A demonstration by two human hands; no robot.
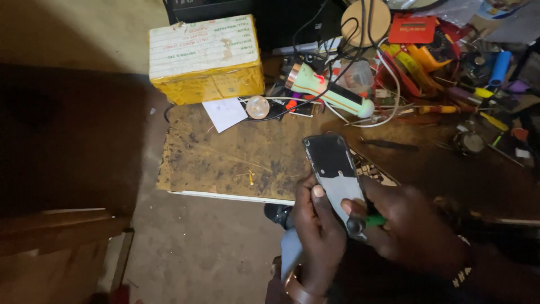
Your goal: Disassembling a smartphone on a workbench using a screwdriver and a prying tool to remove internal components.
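Left hand [318, 233] grips phone [336, 171] from below, thumb on back panel, phone tilted up over table [225, 163] edge; right hand [405, 225] closed on green-handled screwdriver [365, 222], tip at phone's lower end. Best: keep tip seated square, phone steady, light torque. Wrists close, both curled inward. Farther: green torch [329, 90], yellow box [205, 59], tangled wires [349, 62], tool clutter [450, 67]

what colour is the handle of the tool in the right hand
Green; the handle peeks out beside the right hand, in the head view.
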